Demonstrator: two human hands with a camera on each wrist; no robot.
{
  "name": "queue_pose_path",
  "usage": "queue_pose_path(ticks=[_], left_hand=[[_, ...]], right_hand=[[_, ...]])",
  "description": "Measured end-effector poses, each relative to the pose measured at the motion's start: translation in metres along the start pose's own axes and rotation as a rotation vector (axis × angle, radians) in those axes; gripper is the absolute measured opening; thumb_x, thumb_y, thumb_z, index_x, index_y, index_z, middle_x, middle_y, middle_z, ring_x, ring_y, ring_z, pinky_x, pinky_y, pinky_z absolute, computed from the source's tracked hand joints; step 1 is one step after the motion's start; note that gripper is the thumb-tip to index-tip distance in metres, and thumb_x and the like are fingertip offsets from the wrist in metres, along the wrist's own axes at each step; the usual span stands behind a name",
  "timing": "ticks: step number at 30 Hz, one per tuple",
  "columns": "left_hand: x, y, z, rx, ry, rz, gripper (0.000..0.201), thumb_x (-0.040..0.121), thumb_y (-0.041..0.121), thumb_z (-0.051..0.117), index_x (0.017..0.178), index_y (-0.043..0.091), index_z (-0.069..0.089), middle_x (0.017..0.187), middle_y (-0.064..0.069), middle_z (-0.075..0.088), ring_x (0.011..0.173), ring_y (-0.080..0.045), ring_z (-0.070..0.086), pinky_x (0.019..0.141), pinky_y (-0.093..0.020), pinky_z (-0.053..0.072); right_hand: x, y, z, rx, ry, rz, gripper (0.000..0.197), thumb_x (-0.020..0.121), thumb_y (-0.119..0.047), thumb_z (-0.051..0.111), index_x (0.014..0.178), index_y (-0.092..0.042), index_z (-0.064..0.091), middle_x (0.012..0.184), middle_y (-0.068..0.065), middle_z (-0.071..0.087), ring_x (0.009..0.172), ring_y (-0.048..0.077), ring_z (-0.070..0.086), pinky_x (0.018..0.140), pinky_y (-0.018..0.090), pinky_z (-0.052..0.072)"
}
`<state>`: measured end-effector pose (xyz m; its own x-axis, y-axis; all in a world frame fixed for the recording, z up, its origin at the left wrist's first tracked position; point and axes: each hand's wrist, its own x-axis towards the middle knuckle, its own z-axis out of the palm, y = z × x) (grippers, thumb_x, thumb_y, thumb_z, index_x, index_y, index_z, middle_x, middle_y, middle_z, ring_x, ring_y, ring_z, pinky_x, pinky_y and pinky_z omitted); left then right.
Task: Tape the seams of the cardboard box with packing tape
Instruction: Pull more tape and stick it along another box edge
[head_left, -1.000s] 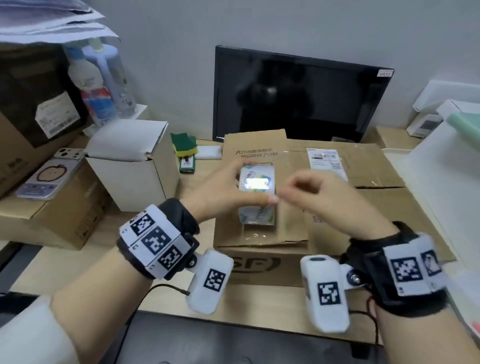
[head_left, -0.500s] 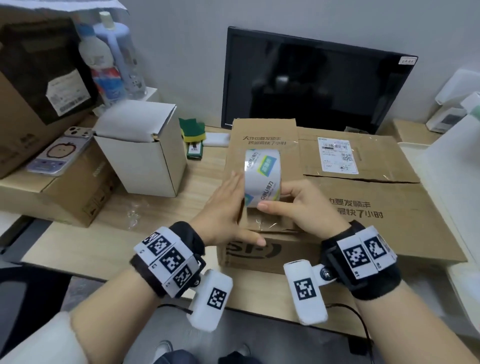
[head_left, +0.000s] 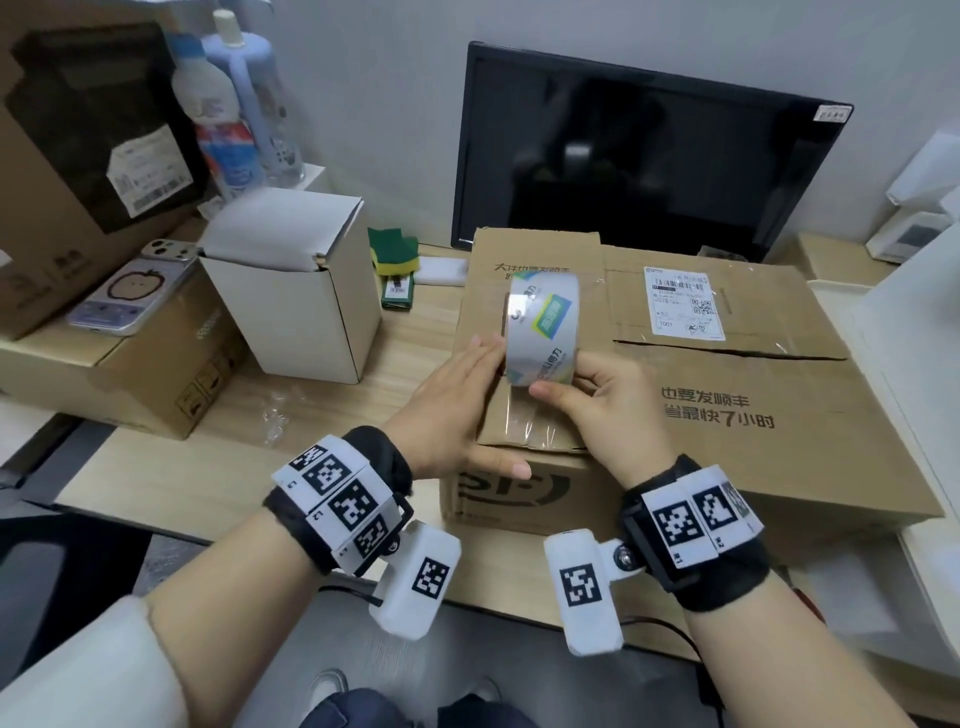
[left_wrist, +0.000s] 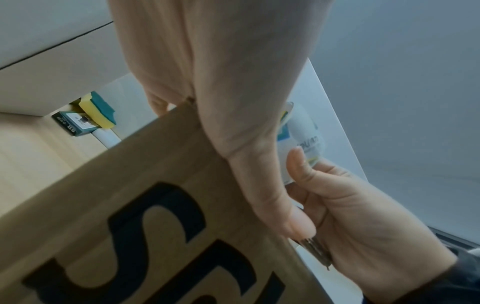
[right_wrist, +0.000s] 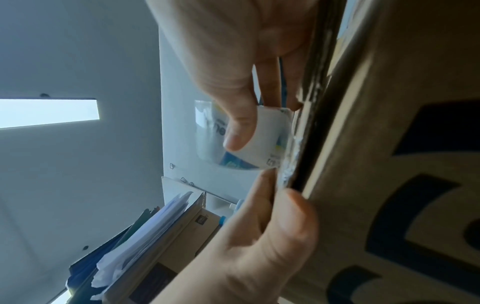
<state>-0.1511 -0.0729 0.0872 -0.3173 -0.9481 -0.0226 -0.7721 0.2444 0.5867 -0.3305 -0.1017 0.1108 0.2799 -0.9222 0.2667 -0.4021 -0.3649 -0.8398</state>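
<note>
One tape roll (head_left: 543, 325) between right fingers (head_left: 553, 389)

Soft even light, blurry wrist views

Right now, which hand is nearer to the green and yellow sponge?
Left. The left hand lies on the box's left end, below the sponge; the right hand holds the tape roll further right.

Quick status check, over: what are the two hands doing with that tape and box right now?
Right hand grips tape roll atop cardboard box. Left hand flat, pressing the box's near corner. Clear strip laid behind roll. Nothing in the way.
</note>
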Motion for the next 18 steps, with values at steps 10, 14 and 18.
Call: queue_pose_path(ticks=[10,14,18], left_hand=[[-0.007,0.020,-0.010,0.079,-0.075,-0.127,0.107,0.072,0.063,0.059,0.147,0.015,0.001,0.158,-0.002,0.000,0.144,-0.015,-0.006,0.118,-0.042,0.001],[-0.006,0.026,-0.008,0.062,-0.029,-0.182,0.073,0.091,0.054,0.031,0.148,0.018,0.001,0.158,0.000,0.002,0.144,-0.011,-0.006,0.116,-0.039,-0.003],[-0.004,0.023,-0.006,0.099,-0.045,-0.189,0.072,0.093,0.052,0.031,0.147,0.017,0.000,0.158,0.001,0.001,0.144,-0.011,-0.007,0.115,-0.038,-0.006]], right_hand=[[0.024,-0.007,0.001,-0.170,-0.011,-0.037,0.012,0.074,-0.012,0.074,0.086,-0.010,0.074,0.077,0.002,0.070,0.071,0.011,0.058,0.062,0.004,0.038],[0.030,-0.007,-0.001,-0.150,-0.036,-0.031,0.012,0.074,-0.011,0.073,0.086,-0.012,0.074,0.077,0.003,0.071,0.072,0.013,0.060,0.063,0.006,0.038],[0.030,-0.005,0.002,-0.170,0.010,-0.058,0.014,0.073,-0.009,0.074,0.087,-0.011,0.074,0.075,-0.003,0.067,0.066,0.001,0.055,0.063,0.002,0.036]])
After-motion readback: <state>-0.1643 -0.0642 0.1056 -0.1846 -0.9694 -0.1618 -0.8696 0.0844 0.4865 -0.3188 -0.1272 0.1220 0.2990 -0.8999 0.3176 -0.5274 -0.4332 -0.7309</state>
